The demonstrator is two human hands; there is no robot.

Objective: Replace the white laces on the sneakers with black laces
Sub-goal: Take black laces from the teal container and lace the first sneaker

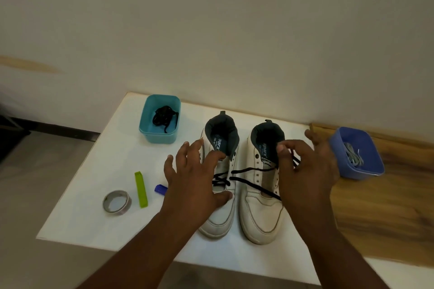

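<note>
1. Two white sneakers are sitting side by side on the white worktop (98, 171), toes pointing toward the person: the left sneaker (220, 216) and the right sneaker (260, 216).
2. A black lace (249, 170) is running through the lower eyelets of the left sneaker, crossing there, and two strands are stretching over to the right sneaker.
3. The left hand (195, 183) is resting on the left sneaker with fingers spread and fairly straight, its grip open, the thumb lying across the toe side of the lacing.
4. The right hand (307, 171) is hovering over the right sneaker, thumb and forefinger pinching the black lace near the collar, while the other fingers are fanning out toward the blue tub (373, 171).
5. That blue tub, at the right on the wooden surface (375, 218), is holding the white laces (353, 156).
6. A teal tub (150, 134) at the back left is holding another bundled black lace (164, 117).
7. Near the left edge are lying a roll of tape (116, 202), a green clip (141, 189) and a small blue object (160, 189), partly hidden behind the left hand.
</note>
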